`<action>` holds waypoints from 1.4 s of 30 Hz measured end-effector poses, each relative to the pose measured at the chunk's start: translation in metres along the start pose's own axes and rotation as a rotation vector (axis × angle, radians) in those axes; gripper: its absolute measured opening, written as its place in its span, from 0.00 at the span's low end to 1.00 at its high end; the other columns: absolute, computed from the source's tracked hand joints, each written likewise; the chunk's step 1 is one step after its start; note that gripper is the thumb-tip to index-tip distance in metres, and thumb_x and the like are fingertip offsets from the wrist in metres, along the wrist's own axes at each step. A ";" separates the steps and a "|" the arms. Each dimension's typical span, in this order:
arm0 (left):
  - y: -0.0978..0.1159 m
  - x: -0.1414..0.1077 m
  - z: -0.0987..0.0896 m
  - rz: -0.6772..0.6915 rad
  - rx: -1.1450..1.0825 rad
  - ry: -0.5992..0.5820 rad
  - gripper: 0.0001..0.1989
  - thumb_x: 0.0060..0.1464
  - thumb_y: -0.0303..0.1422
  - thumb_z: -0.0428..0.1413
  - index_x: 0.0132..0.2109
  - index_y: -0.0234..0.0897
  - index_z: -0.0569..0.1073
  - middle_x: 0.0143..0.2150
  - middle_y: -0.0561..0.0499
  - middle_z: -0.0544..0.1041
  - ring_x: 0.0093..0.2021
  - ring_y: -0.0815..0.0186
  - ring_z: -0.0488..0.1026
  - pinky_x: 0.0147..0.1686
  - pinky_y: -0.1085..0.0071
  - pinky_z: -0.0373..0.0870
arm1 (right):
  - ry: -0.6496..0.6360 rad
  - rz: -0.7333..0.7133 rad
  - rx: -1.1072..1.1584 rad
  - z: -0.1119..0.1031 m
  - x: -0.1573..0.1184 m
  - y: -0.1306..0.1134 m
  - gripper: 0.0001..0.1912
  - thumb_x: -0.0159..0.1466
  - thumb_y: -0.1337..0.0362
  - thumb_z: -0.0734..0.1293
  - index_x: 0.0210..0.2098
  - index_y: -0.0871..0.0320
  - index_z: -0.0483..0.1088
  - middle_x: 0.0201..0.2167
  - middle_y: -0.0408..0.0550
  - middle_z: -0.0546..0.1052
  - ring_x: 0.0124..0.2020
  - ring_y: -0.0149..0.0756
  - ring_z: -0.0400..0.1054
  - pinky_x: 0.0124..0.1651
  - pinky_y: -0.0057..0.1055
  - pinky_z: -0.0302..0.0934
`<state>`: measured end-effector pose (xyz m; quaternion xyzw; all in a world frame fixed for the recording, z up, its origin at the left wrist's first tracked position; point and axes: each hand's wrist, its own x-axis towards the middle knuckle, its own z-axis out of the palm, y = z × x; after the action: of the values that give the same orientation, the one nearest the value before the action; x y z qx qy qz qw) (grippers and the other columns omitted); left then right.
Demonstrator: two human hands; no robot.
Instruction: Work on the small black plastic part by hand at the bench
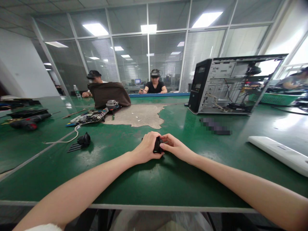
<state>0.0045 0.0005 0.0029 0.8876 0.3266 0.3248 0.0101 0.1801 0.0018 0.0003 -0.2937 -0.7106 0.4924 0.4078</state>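
Observation:
Over the green table (134,189), a small black plastic part (158,145) is held between my two hands. My left hand (148,146) wraps round it from the left and above, hiding much of its shape. From the right, the bent fingers and thumb of my right hand (172,146) pinch its edge. What kind of part it is, I cannot tell. Off to the left lies another black part with slotted prongs (83,141), touched by neither hand.
An opened computer case (226,86) stands at the back right, near a dark blurred object (214,125) and a long white device (276,150). Back left are a circuit board (90,118), a cable (72,138) and a brown chair back (108,94). Co-workers sit beyond.

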 end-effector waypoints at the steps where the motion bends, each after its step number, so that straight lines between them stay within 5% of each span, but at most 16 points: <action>1: 0.000 0.000 0.000 -0.002 0.001 -0.003 0.27 0.42 0.35 0.58 0.49 0.37 0.56 0.45 0.44 0.66 0.45 0.55 0.65 0.43 0.58 0.61 | -0.011 -0.001 0.001 -0.001 -0.001 0.000 0.17 0.53 0.56 0.69 0.35 0.57 0.61 0.35 0.44 0.69 0.37 0.34 0.67 0.38 0.35 0.64; 36: -0.002 0.000 0.002 -0.006 0.006 -0.014 0.27 0.43 0.34 0.58 0.49 0.37 0.56 0.45 0.45 0.65 0.44 0.56 0.64 0.43 0.58 0.61 | -0.049 -0.016 0.045 -0.001 -0.003 -0.005 0.20 0.49 0.59 0.72 0.34 0.56 0.59 0.34 0.42 0.68 0.36 0.33 0.66 0.37 0.32 0.62; 42: -0.001 0.000 0.001 -0.002 0.002 -0.005 0.27 0.42 0.36 0.58 0.49 0.37 0.56 0.45 0.45 0.65 0.44 0.56 0.64 0.44 0.58 0.61 | 0.020 -0.007 0.021 0.000 -0.001 -0.005 0.13 0.56 0.56 0.66 0.34 0.57 0.61 0.33 0.42 0.68 0.36 0.32 0.66 0.40 0.33 0.62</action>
<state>0.0043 0.0019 0.0016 0.8880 0.3277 0.3223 0.0105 0.1804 -0.0010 0.0050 -0.2919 -0.7022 0.4956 0.4197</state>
